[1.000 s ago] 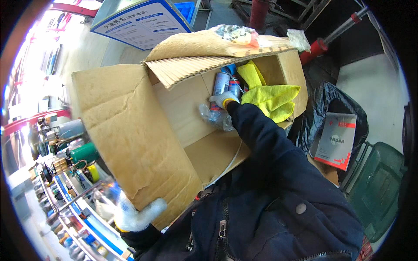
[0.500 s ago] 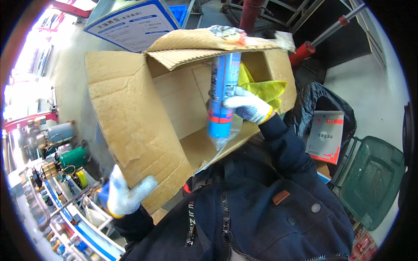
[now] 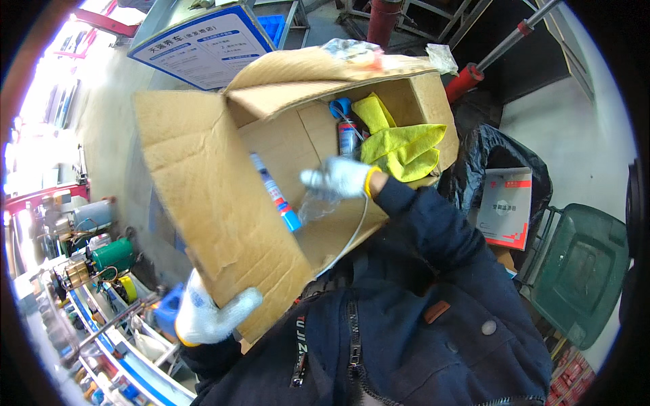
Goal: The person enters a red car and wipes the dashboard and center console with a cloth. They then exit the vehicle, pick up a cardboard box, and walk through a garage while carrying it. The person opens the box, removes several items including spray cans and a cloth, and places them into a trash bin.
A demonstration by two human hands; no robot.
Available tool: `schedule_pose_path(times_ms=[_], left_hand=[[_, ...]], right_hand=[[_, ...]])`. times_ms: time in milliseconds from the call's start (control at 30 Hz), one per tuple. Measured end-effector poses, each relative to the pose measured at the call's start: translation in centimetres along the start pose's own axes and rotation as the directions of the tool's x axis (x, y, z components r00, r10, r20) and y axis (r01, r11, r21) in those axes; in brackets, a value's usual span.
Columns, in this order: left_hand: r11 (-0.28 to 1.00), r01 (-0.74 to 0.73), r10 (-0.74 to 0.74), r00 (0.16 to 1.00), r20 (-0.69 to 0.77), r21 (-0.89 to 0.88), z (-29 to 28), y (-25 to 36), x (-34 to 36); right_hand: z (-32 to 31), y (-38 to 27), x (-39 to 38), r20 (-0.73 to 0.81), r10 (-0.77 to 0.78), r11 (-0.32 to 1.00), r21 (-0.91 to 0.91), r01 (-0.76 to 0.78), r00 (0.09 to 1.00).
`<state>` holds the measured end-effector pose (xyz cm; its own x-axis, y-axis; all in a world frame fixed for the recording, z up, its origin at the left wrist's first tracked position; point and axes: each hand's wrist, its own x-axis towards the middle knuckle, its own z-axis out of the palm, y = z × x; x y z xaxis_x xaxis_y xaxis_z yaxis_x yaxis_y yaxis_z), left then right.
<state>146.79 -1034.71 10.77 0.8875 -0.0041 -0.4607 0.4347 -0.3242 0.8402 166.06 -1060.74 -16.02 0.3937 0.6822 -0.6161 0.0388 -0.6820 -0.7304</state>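
Observation:
An opened cardboard box (image 3: 210, 196) is tilted in front of my body. My left hand (image 3: 213, 311), in a white knit glove, grips the lower corner of its left flap, thumb on the near face. Inside the box is my right hand (image 3: 336, 177), gloved too, its fingers smeared by motion. A blue can (image 3: 274, 193) with a red band lies along the left inside of the box, apart from that hand. Clear plastic film (image 3: 317, 206) is just below the right hand. Beyond it are a smaller spray can (image 3: 349, 139), a blue cap (image 3: 340, 107) and a yellow cloth (image 3: 406, 149).
To the right are a black-bagged bin (image 3: 474, 159) holding a grey-and-red carton (image 3: 506, 210), and a green lid (image 3: 582, 271). A blue-edged sign (image 3: 203, 47) stands behind the box. Shelving with a green motor (image 3: 113, 254) is at the left. A red pole (image 3: 464, 82) slants behind.
My right hand has let go of the blue can, which now lies in the box, and has moved left and lower. My left hand has shifted slightly right with the flap.

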Motion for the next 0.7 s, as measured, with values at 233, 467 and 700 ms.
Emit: schedule_pose_path(times_ms=[233,467,700], left_hand=[[0.992,0.125,-0.126,0.988,-0.089,-0.016,-0.7,-2.0,-2.8],[0.962,0.191,-0.227,0.956,-0.184,-0.196,0.1,-2.9,-3.5],[0.954,0.218,-0.252,0.954,-0.16,-0.203,0.1,-1.6,-3.3]], right_hand=[[-0.4,11.3,13.9,-0.464,-0.079,0.642,-0.701,-0.311,0.882],[7.8,23.5,26.9,-0.834,-0.094,0.981,0.015,0.193,0.543],[3.0,21.5,22.0,-0.519,-0.029,0.807,-0.516,-0.286,0.854]])
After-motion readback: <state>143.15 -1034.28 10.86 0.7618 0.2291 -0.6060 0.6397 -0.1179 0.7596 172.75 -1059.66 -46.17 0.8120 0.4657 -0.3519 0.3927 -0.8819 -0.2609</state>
